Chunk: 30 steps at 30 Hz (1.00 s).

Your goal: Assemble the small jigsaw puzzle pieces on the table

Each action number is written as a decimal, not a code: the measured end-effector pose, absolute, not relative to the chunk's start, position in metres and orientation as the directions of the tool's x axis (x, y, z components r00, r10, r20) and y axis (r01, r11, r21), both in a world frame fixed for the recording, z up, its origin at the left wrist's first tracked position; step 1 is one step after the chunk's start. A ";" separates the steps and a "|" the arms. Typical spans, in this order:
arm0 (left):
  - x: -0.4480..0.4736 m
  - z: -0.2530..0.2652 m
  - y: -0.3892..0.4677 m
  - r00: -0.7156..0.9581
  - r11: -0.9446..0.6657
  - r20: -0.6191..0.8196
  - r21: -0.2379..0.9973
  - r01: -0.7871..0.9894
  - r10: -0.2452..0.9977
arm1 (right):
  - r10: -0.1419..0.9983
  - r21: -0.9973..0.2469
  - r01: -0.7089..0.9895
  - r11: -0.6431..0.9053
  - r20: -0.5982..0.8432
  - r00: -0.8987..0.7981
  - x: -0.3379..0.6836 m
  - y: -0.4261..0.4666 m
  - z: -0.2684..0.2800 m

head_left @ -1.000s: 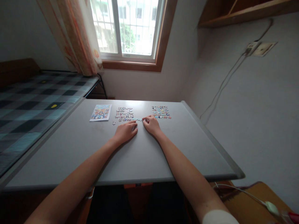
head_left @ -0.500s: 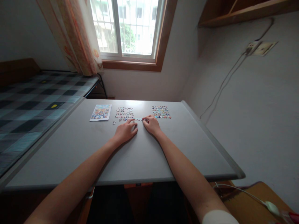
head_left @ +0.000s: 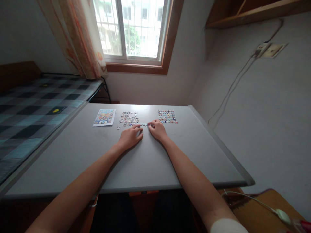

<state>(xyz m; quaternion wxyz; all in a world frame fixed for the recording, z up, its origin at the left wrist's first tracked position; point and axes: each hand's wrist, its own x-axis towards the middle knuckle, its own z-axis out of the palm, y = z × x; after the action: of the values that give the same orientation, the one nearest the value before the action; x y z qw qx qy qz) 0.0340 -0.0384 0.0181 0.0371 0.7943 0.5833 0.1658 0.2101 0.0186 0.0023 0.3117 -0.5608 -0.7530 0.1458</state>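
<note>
A short strip of joined jigsaw puzzle pieces [head_left: 144, 124] lies flat on the grey table [head_left: 148, 165], between my two hands. My left hand [head_left: 131, 135] rests on the tabletop with its fingers curled, its fingertips pressed on the strip's left end. At the right end, the bent fingers of my right hand [head_left: 157, 130] close on the strip. The fingertips partly cover the piece ends. Beyond my left hand, loose puzzle pieces [head_left: 129, 119] lie in rows. One single piece [head_left: 118, 128] sits apart, to the left of that hand.
Another group of loose puzzle pieces [head_left: 166, 116] lies behind my right hand. A printed picture card [head_left: 104, 117] is at the table's left rear. A bed with a checked cover [head_left: 48, 106] stands left of the table, and a white cable [head_left: 255, 202] hangs at lower right.
Both hands stay at the strip in nearly the same pose. The view has shifted very slightly; no piece has visibly moved.
</note>
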 end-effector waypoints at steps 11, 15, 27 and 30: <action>0.034 0.019 -0.039 0.281 -0.337 0.228 0.264 0.904 0.932 | 0.937 -0.574 0.751 0.325 0.301 -0.175 0.210 0.019 0.003; 0.035 0.020 -0.039 0.270 -0.324 0.216 0.279 0.904 0.938 | 0.937 -0.574 0.751 0.327 0.301 -0.178 0.210 0.019 0.003; 0.035 0.021 -0.039 0.274 -0.328 0.213 0.281 0.902 0.938 | 0.936 -0.573 0.750 0.330 0.303 -0.180 0.211 0.019 0.002; 0.035 0.023 -0.040 0.265 -0.316 0.202 0.286 0.905 0.943 | 0.936 -0.573 0.750 0.330 0.304 -0.180 0.211 0.019 0.002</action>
<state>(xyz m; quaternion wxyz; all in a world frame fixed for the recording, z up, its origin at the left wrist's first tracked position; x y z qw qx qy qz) 0.0354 -0.0399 0.0226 0.0563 0.7934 0.5822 0.1685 0.2107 0.0192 0.0018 0.3121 -0.5593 -0.7534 0.1487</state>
